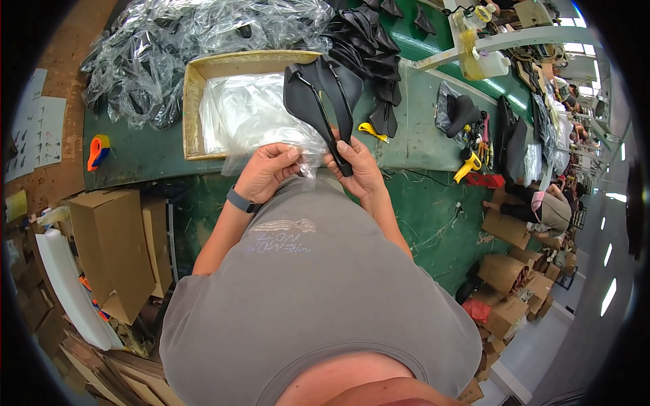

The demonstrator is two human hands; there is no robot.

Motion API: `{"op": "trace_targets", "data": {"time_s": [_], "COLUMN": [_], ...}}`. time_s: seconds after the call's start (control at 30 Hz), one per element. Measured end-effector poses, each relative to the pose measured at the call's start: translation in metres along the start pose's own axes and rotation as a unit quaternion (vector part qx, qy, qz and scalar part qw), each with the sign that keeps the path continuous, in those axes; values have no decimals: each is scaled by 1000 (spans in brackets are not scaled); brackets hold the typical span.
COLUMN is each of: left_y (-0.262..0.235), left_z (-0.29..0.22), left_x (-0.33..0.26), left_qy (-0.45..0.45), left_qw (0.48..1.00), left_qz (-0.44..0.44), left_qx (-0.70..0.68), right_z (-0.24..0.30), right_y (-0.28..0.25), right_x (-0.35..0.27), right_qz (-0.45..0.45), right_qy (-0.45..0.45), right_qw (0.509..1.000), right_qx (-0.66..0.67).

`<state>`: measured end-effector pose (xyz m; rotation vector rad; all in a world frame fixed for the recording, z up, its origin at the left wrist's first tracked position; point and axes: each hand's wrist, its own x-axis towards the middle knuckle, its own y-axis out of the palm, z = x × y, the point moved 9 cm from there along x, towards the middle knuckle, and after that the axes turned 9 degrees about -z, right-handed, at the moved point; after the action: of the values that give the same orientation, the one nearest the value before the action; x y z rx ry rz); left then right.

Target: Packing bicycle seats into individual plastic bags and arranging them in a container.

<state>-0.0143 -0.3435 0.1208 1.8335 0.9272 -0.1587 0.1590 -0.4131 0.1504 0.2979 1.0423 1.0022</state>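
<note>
Along the green workbench [413,135], a heap of clear plastic bags [169,40] fills the far left corner, beside one shallow cardboard tray [191,95] holding more clear bags. One black bicycle saddle [321,88] hangs over the near edge, its nose clasped by the right hand [359,166]. The left hand [267,169] pinches one clear bag [271,118] under it. Cardboard boxes [112,243] stand on the floor.

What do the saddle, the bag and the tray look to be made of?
Saddle: black, matte, smooth moulded shell, likely plastic or synthetic cover. Bag: thin clear plastic film, glossy and crinkled. Tray: pale tan walls, probably wood or thick board; cannot tell which.
</note>
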Motion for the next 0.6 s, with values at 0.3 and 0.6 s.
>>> {"op": "trace_targets", "data": {"time_s": [0.3, 0.6], "left_y": [24, 115], "left_z": [-66, -111], "left_x": [10, 59], "left_qy": [4, 392], "left_qw": [999, 822], "left_qz": [-39, -122], "left_qx": [-11, 395], "right_z": [80, 113], "right_y": [-10, -9], "right_x": [-37, 1], "right_qz": [124, -52], "right_qy": [-153, -343], "right_qw": [979, 705], "right_qx": [-56, -619]}}
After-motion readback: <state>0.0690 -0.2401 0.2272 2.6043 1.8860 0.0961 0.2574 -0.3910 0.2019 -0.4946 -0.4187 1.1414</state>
